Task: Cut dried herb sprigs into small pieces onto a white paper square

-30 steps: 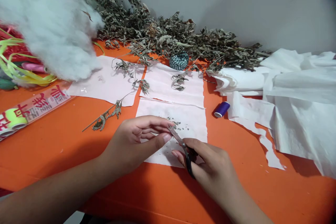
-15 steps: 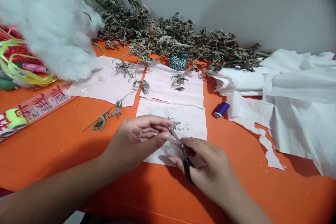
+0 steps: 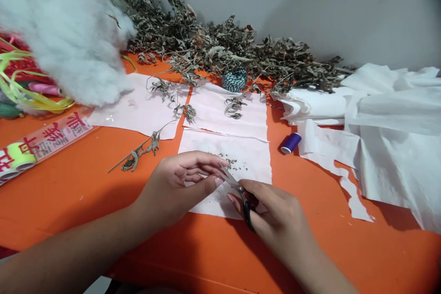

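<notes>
My right hand (image 3: 272, 206) grips scissors (image 3: 231, 179) with black handles and silver blades. The blades point up and left, nearly closed, their tips by the fingertips of my left hand (image 3: 188, 177). That hand is curled, with its thumb close against the fingers; whatever it may pinch is too small or hidden to make out. Both hands hover over a white cloth square (image 3: 258, 147). Small dark leaf bits (image 3: 234, 163) lie scattered on the cloth, just beyond the blades.
Dried leafy stalks (image 3: 220, 46) line the wall. A twine ball (image 3: 234, 79), purple thread spool (image 3: 291, 143) and dried sprig (image 3: 138, 152) lie on the orange table (image 3: 103, 234). White stuffing (image 3: 76, 41) is at left, beside colored ribbons (image 3: 20, 73); white cloth (image 3: 389, 138) at right.
The scissor blades have come closer together, and my right thumb has moved up toward the fingers. My left hand stays in nearly the same place.
</notes>
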Tool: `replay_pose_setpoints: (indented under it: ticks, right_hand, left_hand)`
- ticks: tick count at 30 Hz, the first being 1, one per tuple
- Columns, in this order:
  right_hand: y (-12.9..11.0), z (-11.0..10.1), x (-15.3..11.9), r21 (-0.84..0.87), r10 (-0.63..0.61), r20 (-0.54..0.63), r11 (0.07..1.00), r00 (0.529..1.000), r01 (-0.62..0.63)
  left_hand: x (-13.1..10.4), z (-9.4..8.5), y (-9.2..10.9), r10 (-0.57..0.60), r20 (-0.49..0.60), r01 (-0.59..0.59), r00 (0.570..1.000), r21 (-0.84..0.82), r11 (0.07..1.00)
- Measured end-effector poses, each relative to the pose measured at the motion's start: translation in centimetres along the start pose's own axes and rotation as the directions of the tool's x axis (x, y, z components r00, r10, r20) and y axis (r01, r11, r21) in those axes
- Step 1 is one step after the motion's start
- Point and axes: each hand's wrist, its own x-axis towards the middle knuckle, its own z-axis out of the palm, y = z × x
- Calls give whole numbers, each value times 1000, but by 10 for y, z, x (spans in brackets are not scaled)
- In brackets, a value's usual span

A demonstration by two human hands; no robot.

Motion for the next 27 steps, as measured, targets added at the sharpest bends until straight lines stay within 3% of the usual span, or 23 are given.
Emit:
replay_pose_setpoints:
  ticks: [6,18,27]
  right_hand:
    - [3,0,1,-31,26,34,999,999,-25]
    - [-7,-1,6,4,-42,-56,999,998,42]
    - [1,1,1,-18,-46,-47,999,998,45]
  left_hand:
    - [2,1,0,7,-8,-7,1000,14,1000]
    - [1,-1,-1,-24,-26,24,999,1,1000]
    - [-1,-2,-2,-17,-16,17,1000,11,1000]
